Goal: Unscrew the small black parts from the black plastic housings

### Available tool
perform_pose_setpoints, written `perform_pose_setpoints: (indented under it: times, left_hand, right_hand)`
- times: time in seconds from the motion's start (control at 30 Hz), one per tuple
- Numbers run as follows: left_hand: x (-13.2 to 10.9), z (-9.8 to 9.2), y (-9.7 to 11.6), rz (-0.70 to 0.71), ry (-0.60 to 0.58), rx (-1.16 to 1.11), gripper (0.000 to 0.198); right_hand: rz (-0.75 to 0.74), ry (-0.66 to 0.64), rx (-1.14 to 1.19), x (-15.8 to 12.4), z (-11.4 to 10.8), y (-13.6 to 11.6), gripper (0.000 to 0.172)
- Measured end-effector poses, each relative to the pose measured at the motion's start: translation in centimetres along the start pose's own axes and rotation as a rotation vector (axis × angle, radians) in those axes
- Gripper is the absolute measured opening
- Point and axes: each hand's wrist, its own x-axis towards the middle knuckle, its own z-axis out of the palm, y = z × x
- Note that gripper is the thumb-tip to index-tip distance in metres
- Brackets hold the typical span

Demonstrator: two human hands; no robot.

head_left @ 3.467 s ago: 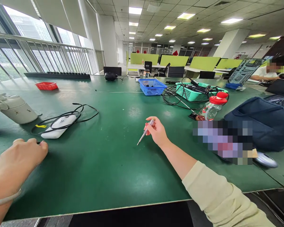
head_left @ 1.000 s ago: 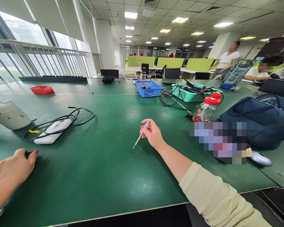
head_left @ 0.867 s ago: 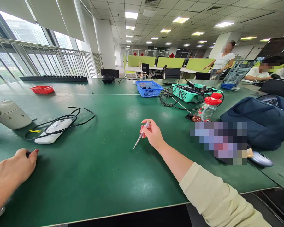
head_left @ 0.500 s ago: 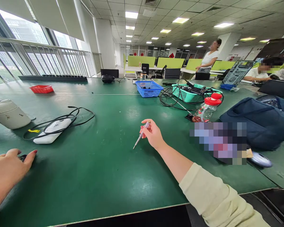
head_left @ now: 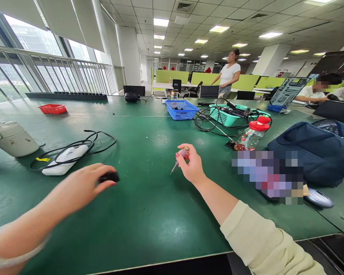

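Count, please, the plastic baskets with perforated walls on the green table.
2: a blue rectangular basket, far middle; a turquoise basket, right of it. The blue object farther right is unclear.

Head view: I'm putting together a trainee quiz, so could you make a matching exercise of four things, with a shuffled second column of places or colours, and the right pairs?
1. screwdriver
2. small black object
3. fabric bag
4. shallow tray

A. red
B. in the left hand
C. dark blue
D. in the right hand

Pairs: 1-D, 2-B, 3-C, 4-A
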Motion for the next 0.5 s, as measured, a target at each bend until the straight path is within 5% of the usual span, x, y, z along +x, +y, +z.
perform_pose_setpoints:
  times: [0.1, 0.2, 0.4, 0.5]
  left_hand:
    - [2.9, 1.5, 5.4, 0.238, -0.002, 0.017, 0.038]
    - [5.8, 3.3, 8.3, 0.359, 0.008, 0.080, 0.030]
    - [8.7, 4.7, 10.5, 0.442, -0.045, 0.060, 0.027]
    - [7.5, 4.5, 10.4, 0.571, 0.167, 0.018, 0.039]
  right_hand:
    - [-0.112, -0.010, -0.145, -0.3, -0.3, -0.9, 0.020]
    - [-0.133, -0.040, -0.189, -0.5, -0.2, -1.2, 0.019]
    - [-0.079, -0.051, -0.164, -0.3, 0.1, -0.6, 0.019]
    - [-0.056, -0.050, -0.155, -0.1, 0.1, -0.4, 0.020]
